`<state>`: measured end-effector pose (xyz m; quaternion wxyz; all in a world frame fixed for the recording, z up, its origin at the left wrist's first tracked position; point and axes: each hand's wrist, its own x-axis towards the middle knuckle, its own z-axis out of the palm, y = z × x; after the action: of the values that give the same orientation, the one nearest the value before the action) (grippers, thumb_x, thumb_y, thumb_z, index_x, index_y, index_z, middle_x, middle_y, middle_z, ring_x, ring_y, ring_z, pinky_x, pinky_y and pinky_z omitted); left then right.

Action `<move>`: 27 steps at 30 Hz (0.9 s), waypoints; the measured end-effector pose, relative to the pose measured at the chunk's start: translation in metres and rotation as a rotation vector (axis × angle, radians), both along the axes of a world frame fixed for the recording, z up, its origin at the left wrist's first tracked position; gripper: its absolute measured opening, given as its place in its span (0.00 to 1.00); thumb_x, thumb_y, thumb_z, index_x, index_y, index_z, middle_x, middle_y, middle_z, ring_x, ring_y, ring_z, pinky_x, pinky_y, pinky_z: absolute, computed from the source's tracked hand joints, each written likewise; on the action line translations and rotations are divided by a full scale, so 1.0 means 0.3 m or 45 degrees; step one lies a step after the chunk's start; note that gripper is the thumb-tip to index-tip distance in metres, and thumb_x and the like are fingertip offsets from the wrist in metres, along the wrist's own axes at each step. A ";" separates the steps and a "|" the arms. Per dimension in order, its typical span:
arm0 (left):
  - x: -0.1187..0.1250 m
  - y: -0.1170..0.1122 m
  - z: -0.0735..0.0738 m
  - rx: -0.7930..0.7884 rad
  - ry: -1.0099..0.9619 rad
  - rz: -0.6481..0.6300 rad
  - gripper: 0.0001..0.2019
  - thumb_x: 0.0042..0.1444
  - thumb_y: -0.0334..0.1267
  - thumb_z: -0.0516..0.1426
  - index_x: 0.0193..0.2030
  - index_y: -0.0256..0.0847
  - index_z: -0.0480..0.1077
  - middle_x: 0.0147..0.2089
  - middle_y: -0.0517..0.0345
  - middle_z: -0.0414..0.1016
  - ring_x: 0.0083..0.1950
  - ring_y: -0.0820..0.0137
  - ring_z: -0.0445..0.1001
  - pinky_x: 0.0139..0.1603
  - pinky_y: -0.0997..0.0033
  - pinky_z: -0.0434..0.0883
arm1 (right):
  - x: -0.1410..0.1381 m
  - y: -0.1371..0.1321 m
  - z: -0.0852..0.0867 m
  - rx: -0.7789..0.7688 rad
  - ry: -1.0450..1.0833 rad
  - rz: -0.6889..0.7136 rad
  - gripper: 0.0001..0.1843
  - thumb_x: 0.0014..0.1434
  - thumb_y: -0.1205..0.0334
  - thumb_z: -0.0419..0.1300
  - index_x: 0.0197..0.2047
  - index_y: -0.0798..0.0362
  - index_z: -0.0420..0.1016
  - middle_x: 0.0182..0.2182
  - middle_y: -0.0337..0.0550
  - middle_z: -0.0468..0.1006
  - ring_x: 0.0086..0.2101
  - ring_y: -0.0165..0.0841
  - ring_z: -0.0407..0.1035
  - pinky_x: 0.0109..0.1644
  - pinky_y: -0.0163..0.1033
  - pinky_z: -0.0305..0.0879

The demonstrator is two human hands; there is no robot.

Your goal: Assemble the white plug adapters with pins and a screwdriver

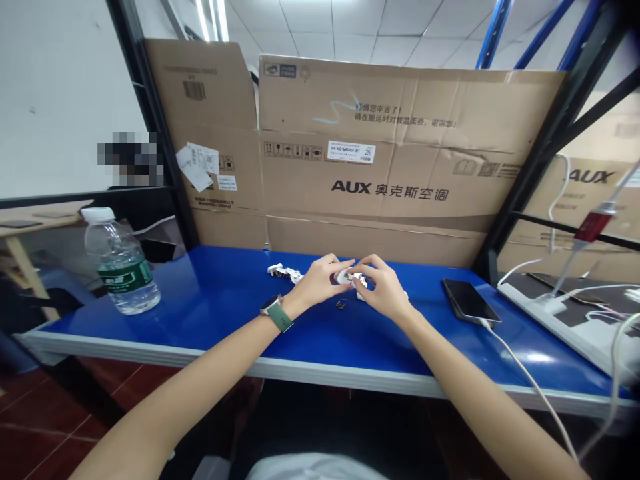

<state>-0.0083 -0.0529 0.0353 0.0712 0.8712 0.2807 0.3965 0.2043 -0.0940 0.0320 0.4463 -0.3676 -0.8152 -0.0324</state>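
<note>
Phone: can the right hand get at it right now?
Probably yes: nothing visibly blocks the right hand from the phone, though that hand is busy with the white parts and would likely have to let go first.

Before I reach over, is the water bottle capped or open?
Capped: the white cap sits on the neck of the water bottle, which stands on the blue tabletop.

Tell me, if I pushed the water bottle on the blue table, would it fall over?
Maybe: the water bottle is taller than wide, so a push near its white cap could tip it. The blue tabletop looks shiny, so a low push might slide it instead. It looks like thin clear plastic, so it would probably squash a little.
</note>
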 end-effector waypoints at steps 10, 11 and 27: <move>-0.020 0.024 -0.017 -0.720 0.018 -0.390 0.30 0.44 0.45 0.73 0.56 0.45 0.79 0.42 0.57 0.82 0.41 0.64 0.78 0.41 0.69 0.72 | 0.030 0.009 -0.005 -0.050 -0.302 0.068 0.09 0.65 0.59 0.62 0.43 0.45 0.85 0.46 0.46 0.76 0.37 0.34 0.74 0.44 0.40 0.69; -0.021 0.026 -0.017 -0.753 0.008 -0.392 0.29 0.43 0.45 0.73 0.55 0.44 0.80 0.42 0.56 0.83 0.40 0.64 0.78 0.41 0.68 0.72 | 0.033 0.010 -0.005 -0.050 -0.299 0.076 0.09 0.66 0.58 0.62 0.42 0.46 0.85 0.44 0.46 0.77 0.36 0.34 0.74 0.43 0.39 0.69; -0.045 0.056 -0.005 -0.871 0.012 -0.353 0.21 0.55 0.52 0.66 0.47 0.38 0.82 0.35 0.55 0.81 0.33 0.69 0.75 0.39 0.70 0.72 | 0.007 0.027 -0.028 -0.032 -0.102 -0.005 0.04 0.59 0.63 0.66 0.36 0.49 0.84 0.32 0.41 0.74 0.31 0.31 0.70 0.35 0.36 0.63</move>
<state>-0.0219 -0.0361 0.0337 0.4100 0.8286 0.2766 0.2623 0.2065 -0.0858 0.0235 0.4088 -0.3730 -0.8321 -0.0376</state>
